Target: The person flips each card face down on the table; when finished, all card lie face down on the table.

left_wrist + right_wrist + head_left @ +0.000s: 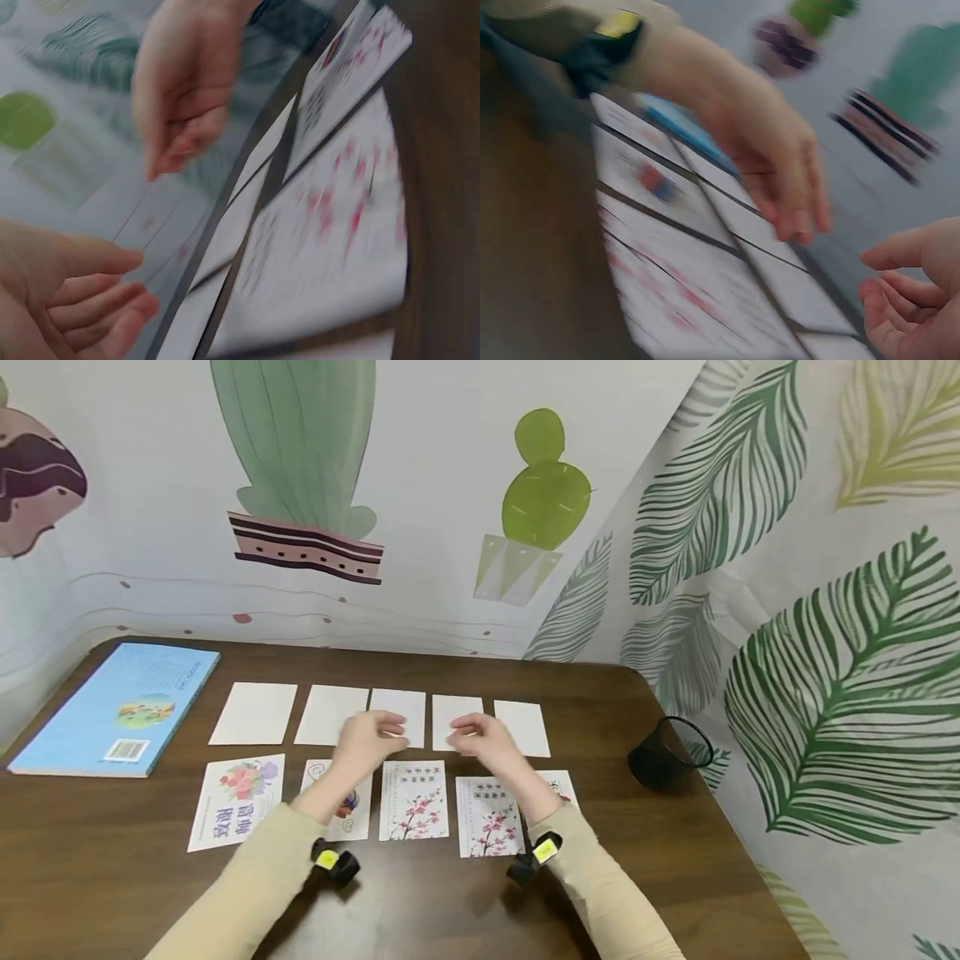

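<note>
Five blank cards (327,714), 5 pic cards (414,800), both hands (427,739) loosely open, empty.

Curtained tabletop booth (750,568)

A light blue book (116,708) lies flat at the far left of the dark wooden table (97,868), its barcode facing up. A black mesh cup (667,752) stands near the table's right edge. Behind the table hang a curtain printed with potted cacti (300,468) and another printed with green leaves (825,693).
</note>
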A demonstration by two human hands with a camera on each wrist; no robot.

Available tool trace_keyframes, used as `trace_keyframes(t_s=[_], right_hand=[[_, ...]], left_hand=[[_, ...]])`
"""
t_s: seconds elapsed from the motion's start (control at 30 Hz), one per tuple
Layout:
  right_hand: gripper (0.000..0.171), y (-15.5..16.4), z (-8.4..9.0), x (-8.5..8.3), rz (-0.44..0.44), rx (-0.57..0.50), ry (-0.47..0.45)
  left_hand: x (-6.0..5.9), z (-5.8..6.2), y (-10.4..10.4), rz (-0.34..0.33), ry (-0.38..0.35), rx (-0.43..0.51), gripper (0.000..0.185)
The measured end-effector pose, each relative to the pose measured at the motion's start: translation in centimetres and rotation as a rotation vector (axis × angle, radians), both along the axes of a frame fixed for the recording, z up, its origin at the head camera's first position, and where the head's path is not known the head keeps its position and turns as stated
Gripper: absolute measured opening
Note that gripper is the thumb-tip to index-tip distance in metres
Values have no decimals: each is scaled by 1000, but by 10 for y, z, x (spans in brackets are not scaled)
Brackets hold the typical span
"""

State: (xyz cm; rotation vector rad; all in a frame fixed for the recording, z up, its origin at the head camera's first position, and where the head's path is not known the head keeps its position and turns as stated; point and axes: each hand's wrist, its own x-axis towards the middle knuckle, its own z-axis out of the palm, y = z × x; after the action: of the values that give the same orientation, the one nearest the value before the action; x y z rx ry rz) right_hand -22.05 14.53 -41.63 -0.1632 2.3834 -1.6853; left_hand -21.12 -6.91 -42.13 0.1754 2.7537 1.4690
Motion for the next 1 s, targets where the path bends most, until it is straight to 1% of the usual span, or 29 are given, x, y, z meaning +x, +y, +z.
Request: trace_keyframes(t_s=[0.1,0.13,0.23,0.33,0.4,0.47,0.53,0.67,0.83,0.9,1.0], right_hand=[[41,-35,-5,12,81,-1,-45],[41,-46,-6,16,107,0,-57],[40,-78,-12,27,161,-16,-92],[39,-104,-17,37,221,-24,-115],[40,-118,-19,41,256,-34,-134],[42,-130,-20,46,279,-52,-153],[44,-141,-22,49,289,-65,-169],[52,-158,-21,56,280,-57,-171],[60,-178,-20,62,283,-10,-148],[62,-185,-20,65,295,21,-129],[64,-193,-19,68,299,62,-98]], left_hand=[[8,4,-40,63,7,-67,41],[11,4,-52,86,-3,-90,41],[21,1,-88,144,-5,-149,43],[30,-4,-116,203,-22,-174,45],[36,-7,-130,232,-27,-182,45],[43,-7,-140,251,-43,-180,45],[49,-8,-148,257,-51,-180,46],[60,-7,-159,266,-73,-201,47],[72,-4,-173,276,-83,-262,46],[75,-2,-178,278,-85,-277,46],[77,-1,-183,280,-109,-279,48]])
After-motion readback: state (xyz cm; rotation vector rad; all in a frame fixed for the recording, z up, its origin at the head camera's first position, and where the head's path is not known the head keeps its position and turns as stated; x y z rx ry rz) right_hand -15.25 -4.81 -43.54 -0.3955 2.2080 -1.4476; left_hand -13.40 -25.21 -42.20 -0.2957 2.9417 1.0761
